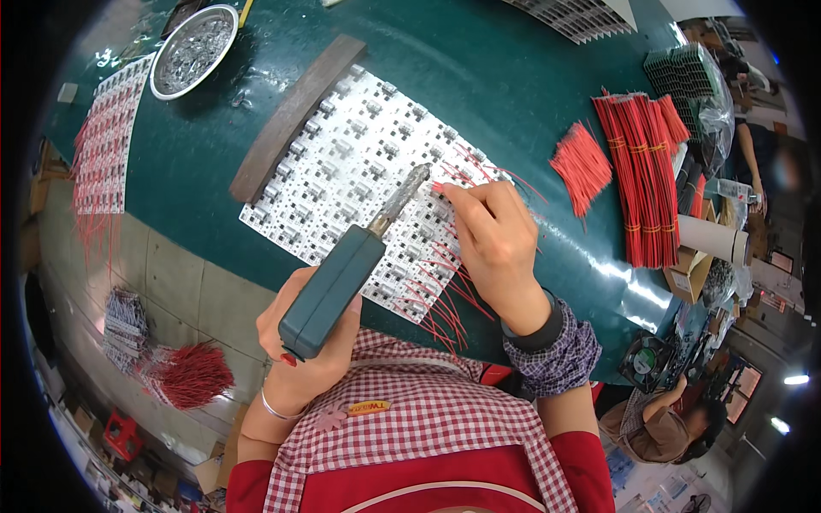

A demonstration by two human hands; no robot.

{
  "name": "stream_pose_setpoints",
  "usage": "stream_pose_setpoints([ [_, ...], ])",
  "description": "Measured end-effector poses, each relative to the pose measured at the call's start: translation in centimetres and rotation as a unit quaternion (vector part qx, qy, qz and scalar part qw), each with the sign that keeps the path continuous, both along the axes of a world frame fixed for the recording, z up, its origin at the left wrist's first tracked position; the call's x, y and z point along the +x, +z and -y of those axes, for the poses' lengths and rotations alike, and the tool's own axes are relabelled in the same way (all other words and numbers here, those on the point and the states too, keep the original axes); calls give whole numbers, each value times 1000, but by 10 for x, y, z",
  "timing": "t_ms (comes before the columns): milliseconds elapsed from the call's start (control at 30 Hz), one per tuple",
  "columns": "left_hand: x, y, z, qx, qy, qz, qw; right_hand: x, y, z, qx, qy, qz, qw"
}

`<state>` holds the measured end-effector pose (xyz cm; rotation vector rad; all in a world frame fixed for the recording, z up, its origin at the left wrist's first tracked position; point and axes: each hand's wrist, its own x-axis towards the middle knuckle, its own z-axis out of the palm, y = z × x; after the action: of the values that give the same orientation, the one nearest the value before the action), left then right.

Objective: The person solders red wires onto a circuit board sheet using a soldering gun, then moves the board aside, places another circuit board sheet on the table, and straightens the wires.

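My left hand (318,357) is closed round a dark green soldering gun (332,289). Its metal tip (417,174) reaches over a white circuit board panel (342,184) covered in rows of small parts. Just right of the tip, my right hand (496,244) pinches a thin red wire (439,186) against the panel. More red wires (445,303) stick out along the panel's right and near edges. A dark bar (295,120) lies along the panel's left side.
At the far left stand a metal bowl of shiny bits (195,51) and another wired panel (107,141). Loose red wires (581,167) and tied red bundles (637,179) lie to the right. A small fan (647,361) sits at the right edge. Two people are beyond the table's right side.
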<state>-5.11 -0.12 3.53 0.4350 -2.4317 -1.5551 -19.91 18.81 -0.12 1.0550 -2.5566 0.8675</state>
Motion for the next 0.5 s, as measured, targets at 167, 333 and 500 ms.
stream_pose_setpoints([
  [167,3,-1,0,-15,-8,-6,1000,2,-4,2,9,-6,10,1000],
  [333,3,-3,0,-16,-14,1,1000,2,-4,4,18,-11,11,1000],
  [500,2,-4,0,-18,-19,-3,1000,2,-2,4,30,-10,14,999],
])
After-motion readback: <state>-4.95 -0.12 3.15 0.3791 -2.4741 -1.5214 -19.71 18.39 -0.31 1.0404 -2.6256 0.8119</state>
